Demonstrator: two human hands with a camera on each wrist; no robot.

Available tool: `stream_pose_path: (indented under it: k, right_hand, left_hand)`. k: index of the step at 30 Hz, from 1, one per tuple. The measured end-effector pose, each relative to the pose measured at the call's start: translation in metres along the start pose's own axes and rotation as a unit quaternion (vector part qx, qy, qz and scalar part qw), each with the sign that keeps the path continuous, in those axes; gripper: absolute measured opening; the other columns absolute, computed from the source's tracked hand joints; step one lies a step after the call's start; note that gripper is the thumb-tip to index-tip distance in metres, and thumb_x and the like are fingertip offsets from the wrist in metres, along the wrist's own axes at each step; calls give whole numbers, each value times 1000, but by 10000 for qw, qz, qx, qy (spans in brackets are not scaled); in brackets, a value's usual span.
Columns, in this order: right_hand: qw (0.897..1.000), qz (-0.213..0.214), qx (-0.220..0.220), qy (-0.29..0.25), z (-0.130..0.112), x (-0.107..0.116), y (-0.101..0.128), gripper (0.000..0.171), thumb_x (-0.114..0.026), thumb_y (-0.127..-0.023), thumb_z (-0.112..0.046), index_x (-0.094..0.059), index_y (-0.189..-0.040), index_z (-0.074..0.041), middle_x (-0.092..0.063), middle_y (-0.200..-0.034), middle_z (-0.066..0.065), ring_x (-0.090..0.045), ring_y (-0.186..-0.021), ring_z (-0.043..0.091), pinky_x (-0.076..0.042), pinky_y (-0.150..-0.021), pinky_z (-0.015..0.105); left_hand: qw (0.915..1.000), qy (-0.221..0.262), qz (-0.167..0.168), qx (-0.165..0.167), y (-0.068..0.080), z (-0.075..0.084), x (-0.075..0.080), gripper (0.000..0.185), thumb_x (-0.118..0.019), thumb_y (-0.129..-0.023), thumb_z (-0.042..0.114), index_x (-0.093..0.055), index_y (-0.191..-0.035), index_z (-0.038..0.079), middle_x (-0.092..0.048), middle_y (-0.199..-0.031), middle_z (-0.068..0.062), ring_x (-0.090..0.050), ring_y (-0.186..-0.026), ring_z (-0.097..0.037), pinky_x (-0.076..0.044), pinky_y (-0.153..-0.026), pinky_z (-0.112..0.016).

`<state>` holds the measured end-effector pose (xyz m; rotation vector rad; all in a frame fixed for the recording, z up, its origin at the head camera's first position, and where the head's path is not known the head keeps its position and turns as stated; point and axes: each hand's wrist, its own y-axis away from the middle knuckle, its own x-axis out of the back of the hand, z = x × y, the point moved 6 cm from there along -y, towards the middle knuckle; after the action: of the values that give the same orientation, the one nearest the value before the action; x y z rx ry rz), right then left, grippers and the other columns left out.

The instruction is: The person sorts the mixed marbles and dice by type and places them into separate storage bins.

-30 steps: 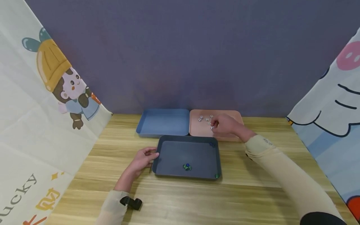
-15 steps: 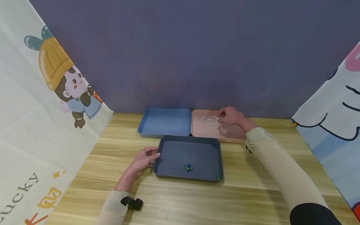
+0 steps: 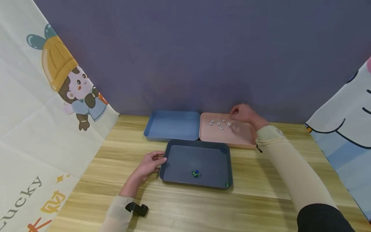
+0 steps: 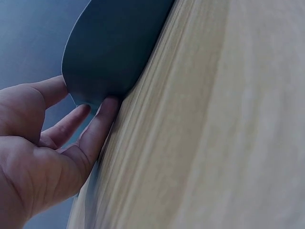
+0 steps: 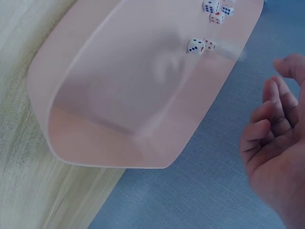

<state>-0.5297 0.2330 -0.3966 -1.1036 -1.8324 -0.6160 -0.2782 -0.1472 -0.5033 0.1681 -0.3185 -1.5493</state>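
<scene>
In the head view, my left hand holds the left side of the dark grey tray. Its thumb lies over the rim, and the fingertips press the outer wall low down. My right hand hovers over the back of the pink tray with fingers loosely curled and nothing between them. White dice lie scattered in the pink tray. Two of these dice sit side by side nearest that hand in the right wrist view, beside a pale blurred streak.
A blue tray stands left of the pink one, behind the dark tray. Green and blue marbles cluster in the dark tray, with others in its right corners. A grey-purple backdrop rises behind the wooden table.
My right hand has risen away from the dice toward the tray's back edge; the die at its fingertips half a second ago now lies in the pink tray. My left hand stays at the dark tray.
</scene>
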Motion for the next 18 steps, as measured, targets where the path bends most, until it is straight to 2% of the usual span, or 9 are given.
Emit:
stream_pose_path:
  k: [8, 13, 18]
  right_hand:
    - [9999, -67, -99, -31, 1, 3, 6, 20, -68, -86, -16, -71, -99, 0, -66, -89, 10, -57, -80, 25, -47, -74, 40]
    - [9995, -146, -140, -243, 0, 2, 11, 21, -67, -88, -17, -71, -102, -1, -66, -95, 12, -58, -82, 25, -48, -75, 42]
    - [9984, -55, -154, -533, -6, 1, 17, 20, -69, -89, -18, -72, -101, -3, -66, -92, 9, -59, -80, 24, -48, -74, 41]
  left_hand:
    - [10000, 15, -87, -40, 0, 2, -1, 46, -70, -92, 17, -56, -133, 2, -63, -113, -17, -65, -93, -24, -55, -70, -38]
    - [9999, 11, -105, -24, 0, 2, -2, 47, -69, -93, 16, -55, -134, 1, -61, -116, -18, -65, -95, -25, -55, -71, -37]
    - [10000, -18, -88, 22, 0, 1, -2, 48, -69, -93, 17, -53, -135, 1, -60, -119, -18, -63, -98, -25, -55, -72, -37]
